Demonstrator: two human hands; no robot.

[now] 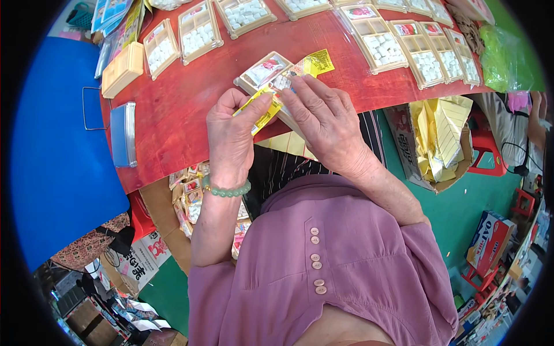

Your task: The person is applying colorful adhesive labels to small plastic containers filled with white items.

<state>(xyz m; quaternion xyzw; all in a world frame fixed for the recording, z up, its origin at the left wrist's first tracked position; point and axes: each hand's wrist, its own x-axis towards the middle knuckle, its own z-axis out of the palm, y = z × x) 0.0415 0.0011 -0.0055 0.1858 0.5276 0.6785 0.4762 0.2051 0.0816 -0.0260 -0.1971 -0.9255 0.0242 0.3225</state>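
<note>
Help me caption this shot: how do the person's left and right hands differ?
The left hand pinches a yellow strip; the right hand stretches its fingers over the tray. The left hand has a green beaded bracelet at its wrist; the right hand has none. Both are ungloved.

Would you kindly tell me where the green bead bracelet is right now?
In the head view, the green bead bracelet is left of centre, around the left wrist, below the left hand and the near edge of the red table.
</note>
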